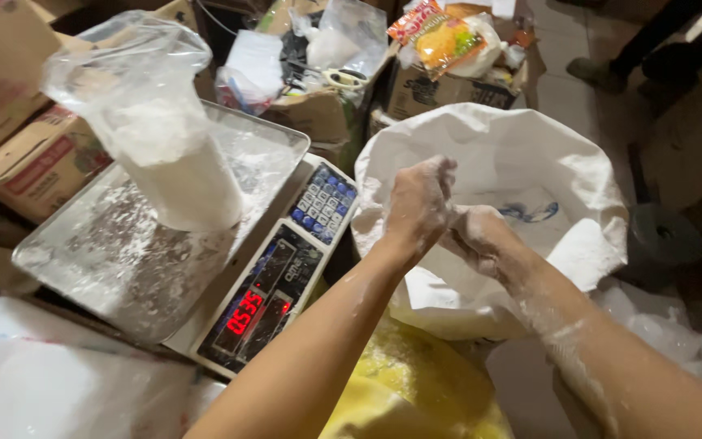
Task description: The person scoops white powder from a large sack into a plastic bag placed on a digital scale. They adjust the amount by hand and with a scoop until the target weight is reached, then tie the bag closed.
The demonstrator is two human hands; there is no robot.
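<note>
Both floury hands, left hand (420, 203) and right hand (473, 236), rub together empty above the white sack (530, 154).

Showing here: two flour-dusted hands (448, 223), one white sack (530, 162), one clear filled bag (164, 138), one scale (278, 276), one yellow bag (416, 390).

The weighing scale (274, 276) is taken as the landmark. On its tray (83, 260) a clear plastic bag of powder (160, 138) is stood upright. To the right of the scale an open sack (546, 162) is placed, and above its mouth the left hand (418, 203) and the right hand (474, 236) are held touching each other. Behind the scale cardboard boxes (440, 89) filled with packets are stacked. To its left further cartons (34, 154) are set. In front of the scale, to the right, a second bag (416, 390) is seen beneath the forearms.
</note>
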